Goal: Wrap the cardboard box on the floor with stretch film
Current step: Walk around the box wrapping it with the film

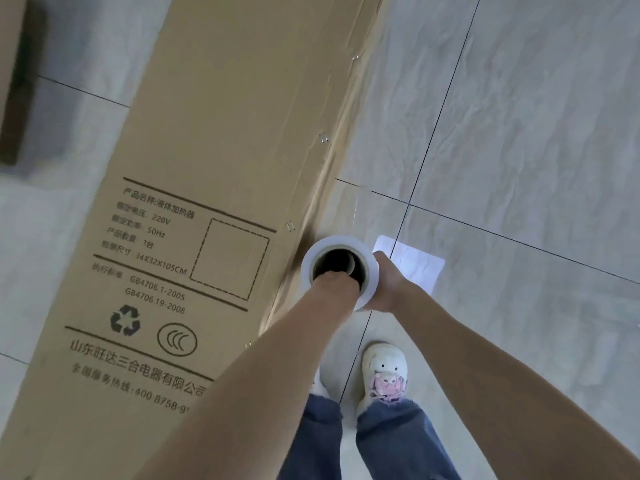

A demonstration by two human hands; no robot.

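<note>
A long brown cardboard box (pixel 221 140) with black printed text stands on the tiled floor at my left. Beside its right face I hold a roll of clear stretch film (pixel 337 266) upright, seen from its open core end. My left hand (pixel 334 282) has its fingers pushed down into the core, hidden inside. My right hand (pixel 388 285) grips the roll's outer side from the right. A thin sheet of film (pixel 355 209) runs from the roll along the box's right face.
Grey marbled floor tiles (pixel 519 133) spread to the right. A white paper (pixel 412 265) lies on the floor just right of the roll. My feet in white shoes (pixel 382 372) stand below. A dark object (pixel 20 98) sits at the far left.
</note>
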